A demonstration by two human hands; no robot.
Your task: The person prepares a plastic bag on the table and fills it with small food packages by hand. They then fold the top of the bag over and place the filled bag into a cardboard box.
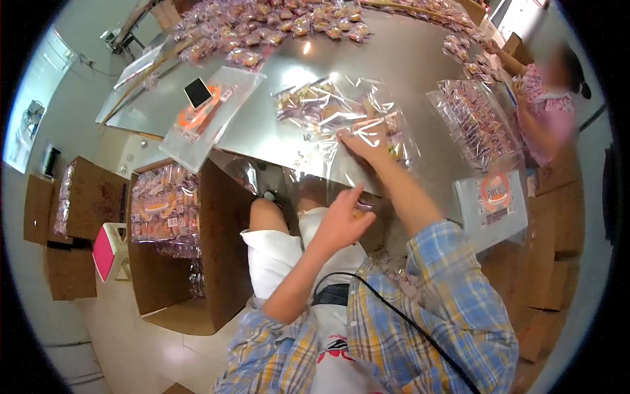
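The clear bag (405, 146) is lying on the bench (417, 69), probably handling soft and slippery, its edge suiting a pinch. The left hand (342, 220) is gripping a small packet (359, 211); the right hand's (369, 139) grip I cannot tell.

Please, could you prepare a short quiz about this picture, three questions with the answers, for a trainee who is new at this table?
1. True or false: the black-screened device lies on top of flat plastic bags.

2. What colour is the seat of the stool?
A. Blue
B. Pink
C. Green

3. Which reaches farther over the metal table: the left hand or the right hand?

Key: 1. True; 2. B; 3. The right hand
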